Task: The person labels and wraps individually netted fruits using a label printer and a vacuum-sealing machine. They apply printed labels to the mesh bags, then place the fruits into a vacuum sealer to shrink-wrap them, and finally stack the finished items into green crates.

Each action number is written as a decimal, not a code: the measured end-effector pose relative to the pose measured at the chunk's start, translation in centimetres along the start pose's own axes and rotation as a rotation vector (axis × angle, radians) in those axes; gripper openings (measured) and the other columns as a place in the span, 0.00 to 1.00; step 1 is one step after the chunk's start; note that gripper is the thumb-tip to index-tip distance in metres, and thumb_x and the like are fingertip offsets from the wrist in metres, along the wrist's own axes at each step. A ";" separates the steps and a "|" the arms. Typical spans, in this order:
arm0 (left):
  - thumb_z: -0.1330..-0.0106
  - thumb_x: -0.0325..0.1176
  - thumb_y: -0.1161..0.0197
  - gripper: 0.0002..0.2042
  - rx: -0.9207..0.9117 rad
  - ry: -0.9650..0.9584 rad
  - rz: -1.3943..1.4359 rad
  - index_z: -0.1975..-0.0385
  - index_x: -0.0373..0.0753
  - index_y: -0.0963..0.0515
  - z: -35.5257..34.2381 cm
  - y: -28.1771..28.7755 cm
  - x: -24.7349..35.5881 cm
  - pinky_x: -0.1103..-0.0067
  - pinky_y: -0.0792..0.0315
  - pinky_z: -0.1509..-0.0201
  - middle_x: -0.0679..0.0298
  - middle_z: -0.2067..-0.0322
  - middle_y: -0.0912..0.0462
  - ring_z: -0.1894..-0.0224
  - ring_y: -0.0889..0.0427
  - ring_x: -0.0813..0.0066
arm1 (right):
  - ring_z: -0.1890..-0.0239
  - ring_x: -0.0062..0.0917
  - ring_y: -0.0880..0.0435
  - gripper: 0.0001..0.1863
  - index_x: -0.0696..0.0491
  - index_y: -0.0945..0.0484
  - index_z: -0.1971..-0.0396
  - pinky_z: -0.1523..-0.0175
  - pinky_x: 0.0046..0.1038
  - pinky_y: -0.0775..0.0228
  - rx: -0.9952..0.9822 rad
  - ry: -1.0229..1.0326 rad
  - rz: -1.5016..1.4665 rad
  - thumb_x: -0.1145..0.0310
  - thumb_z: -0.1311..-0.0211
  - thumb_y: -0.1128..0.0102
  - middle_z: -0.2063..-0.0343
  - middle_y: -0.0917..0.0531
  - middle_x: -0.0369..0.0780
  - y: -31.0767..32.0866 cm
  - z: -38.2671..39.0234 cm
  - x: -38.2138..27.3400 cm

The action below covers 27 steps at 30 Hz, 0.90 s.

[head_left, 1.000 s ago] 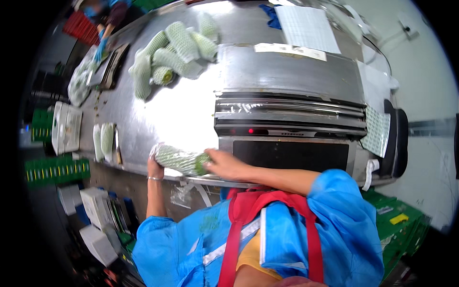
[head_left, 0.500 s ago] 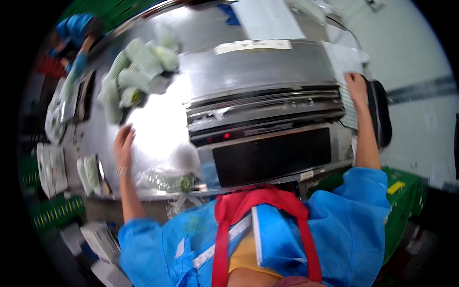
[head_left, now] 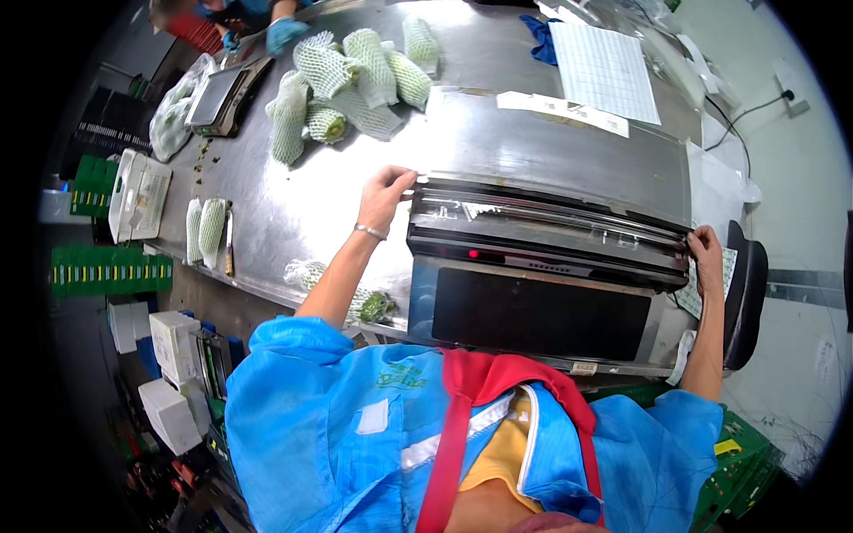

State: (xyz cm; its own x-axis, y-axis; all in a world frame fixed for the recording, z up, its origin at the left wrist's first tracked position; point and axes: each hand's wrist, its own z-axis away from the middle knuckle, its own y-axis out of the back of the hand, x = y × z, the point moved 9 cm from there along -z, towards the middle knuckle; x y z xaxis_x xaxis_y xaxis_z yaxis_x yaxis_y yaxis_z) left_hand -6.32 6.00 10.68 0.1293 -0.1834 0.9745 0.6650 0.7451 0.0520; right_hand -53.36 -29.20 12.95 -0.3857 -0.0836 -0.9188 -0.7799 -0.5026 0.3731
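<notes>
Head view: the left hand (head_left: 388, 195) and right hand (head_left: 705, 256) were at opposite ends of the machine (head_left: 542, 233).
Fingers were bent, their grip unclear. The netted vegetable (head_left: 373, 306) lay on the tabletop (head_left: 267, 226) under the left forearm; netting looked done, anything left unclear.

The left forearm (head_left: 336, 277) covers the middle of the net-sleeved vegetable (head_left: 377, 306) near the table's (head_left: 267, 226) edge. In the heap of netted vegetables (head_left: 370, 67), overlapping pieces partly hide one another. The upper edge cuts off a co-worker (head_left: 253, 9). Markings on the white sheet (head_left: 604, 71) are too small to read. How firmly either hand's fingers grip the sealing machine (head_left: 577, 242) cannot be told.
</notes>
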 end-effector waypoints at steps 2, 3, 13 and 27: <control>0.41 0.32 0.39 0.09 0.041 -0.027 0.039 0.67 0.32 0.24 0.9 0.1 -0.3 0.81 0.27 0.64 0.62 0.70 0.21 0.67 0.24 0.78 | 0.75 0.12 0.39 0.08 0.54 0.33 0.77 0.69 0.16 0.45 0.005 0.010 0.105 0.71 0.45 0.43 0.79 0.35 0.28 0.2 -0.1 -0.9; 0.41 0.31 0.39 0.09 0.066 -0.052 0.054 0.67 0.32 0.23 1.2 0.1 -0.4 0.81 0.27 0.64 0.63 0.70 0.21 0.67 0.24 0.78 | 0.75 0.12 0.39 0.08 0.54 0.33 0.77 0.70 0.16 0.45 0.012 0.032 0.102 0.71 0.45 0.43 0.80 0.35 0.28 0.2 -0.1 -1.1; 0.40 0.32 0.39 0.03 0.146 -0.077 0.112 0.72 0.41 0.25 1.6 0.7 -1.0 0.85 0.31 0.67 0.71 0.72 0.23 0.67 0.26 0.84 | 0.75 0.12 0.31 0.05 0.60 0.27 0.73 0.69 0.17 0.37 0.329 0.410 0.284 0.74 0.44 0.42 0.80 0.26 0.32 1.5 0.2 -4.9; 0.42 0.33 0.40 0.13 0.102 -0.557 -0.679 0.61 0.33 0.26 -0.1 -1.2 5.8 0.77 0.33 0.55 0.61 0.65 0.24 0.63 0.26 0.70 | 0.75 0.19 0.24 0.11 0.59 0.25 0.67 0.65 0.21 0.29 0.020 0.217 -0.144 0.66 0.43 0.44 0.73 0.22 0.36 4.6 -9.2 -13.5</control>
State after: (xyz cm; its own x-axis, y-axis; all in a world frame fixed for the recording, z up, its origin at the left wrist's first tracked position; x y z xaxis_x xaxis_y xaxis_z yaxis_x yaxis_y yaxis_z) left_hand -6.30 4.00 16.22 -0.6645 -0.2883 0.6894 0.3956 0.6470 0.6519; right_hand -47.25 -38.29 25.87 -0.1568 -0.1956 -0.9681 -0.8294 -0.5061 0.2366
